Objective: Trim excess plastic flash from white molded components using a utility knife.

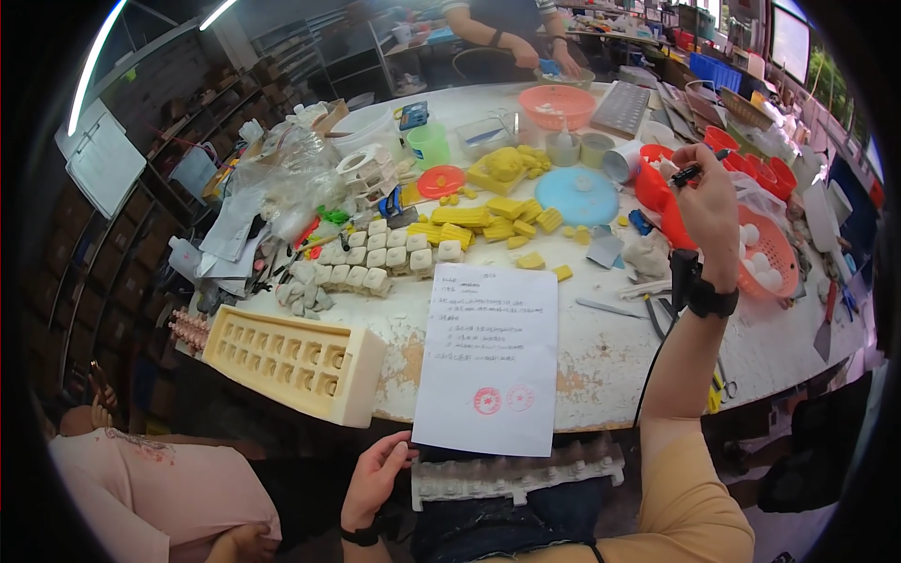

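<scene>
My right hand (706,208) is raised over the right side of the table, its fingers closed around a small dark object (686,175) whose exact kind I cannot make out. My left hand (377,477) is low at the table's front edge, thumb and forefinger apart. It is beside the left end of a long grey bumpy piece (516,477), which lies across my lap; whether it touches the piece is unclear. Between my hands, a white printed sheet (488,361) with two red round stamps lies flat, its lower end overhanging the table edge.
A cream mould block (282,361) with rows of hollows is left of the sheet. Behind it are several pale cubes (375,258) and yellow blocks (460,220). A blue disc (575,194) and an orange basket (774,258) with white balls lie right. People are at left and far side.
</scene>
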Demonstrator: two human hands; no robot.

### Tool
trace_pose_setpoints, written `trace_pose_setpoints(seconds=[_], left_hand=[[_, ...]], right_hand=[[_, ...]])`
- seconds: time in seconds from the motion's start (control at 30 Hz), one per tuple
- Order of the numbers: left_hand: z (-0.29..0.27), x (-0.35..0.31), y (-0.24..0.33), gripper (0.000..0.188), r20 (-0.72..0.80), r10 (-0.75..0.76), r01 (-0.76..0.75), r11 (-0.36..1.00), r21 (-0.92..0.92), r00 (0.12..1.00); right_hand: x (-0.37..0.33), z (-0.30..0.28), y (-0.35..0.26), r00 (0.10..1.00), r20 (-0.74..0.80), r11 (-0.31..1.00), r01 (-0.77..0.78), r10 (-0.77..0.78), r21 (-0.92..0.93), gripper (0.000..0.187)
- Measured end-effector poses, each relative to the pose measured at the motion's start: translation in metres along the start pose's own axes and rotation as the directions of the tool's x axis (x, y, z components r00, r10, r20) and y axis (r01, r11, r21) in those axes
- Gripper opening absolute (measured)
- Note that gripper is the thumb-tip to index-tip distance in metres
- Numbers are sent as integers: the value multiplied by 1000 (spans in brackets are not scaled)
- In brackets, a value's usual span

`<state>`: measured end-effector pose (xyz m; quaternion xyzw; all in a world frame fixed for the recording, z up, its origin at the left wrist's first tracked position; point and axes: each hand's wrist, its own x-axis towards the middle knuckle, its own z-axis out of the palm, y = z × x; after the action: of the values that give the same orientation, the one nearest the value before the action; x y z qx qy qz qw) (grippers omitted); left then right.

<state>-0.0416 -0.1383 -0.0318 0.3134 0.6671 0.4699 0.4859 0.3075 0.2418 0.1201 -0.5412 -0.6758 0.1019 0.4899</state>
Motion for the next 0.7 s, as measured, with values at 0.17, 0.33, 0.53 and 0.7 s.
trace_pose_setpoints(seconds=[0.17, 0.33, 0.53, 0.7], left_hand=[[-6, -1, -5, 37, -17, -12, 12, 999, -41, 1000], [-5, 1, -7, 38, 11, -28, 29, 999, -39, 1000], [-10, 3, -18, 43, 38, -27, 30, 997, -77, 999], [-13, -4, -14, 46, 10, -34, 35, 995, -89, 999]], right_hand=[[-1, 5, -4, 1000, 8, 1000, 17, -17, 11, 25], [7, 7, 10, 999, 38, 997, 12, -15, 79, 18], [17, 10, 44, 984, 44, 974, 161, -170, 160, 16], [26, 21, 64, 975, 62, 967, 199, -211, 161, 21]])
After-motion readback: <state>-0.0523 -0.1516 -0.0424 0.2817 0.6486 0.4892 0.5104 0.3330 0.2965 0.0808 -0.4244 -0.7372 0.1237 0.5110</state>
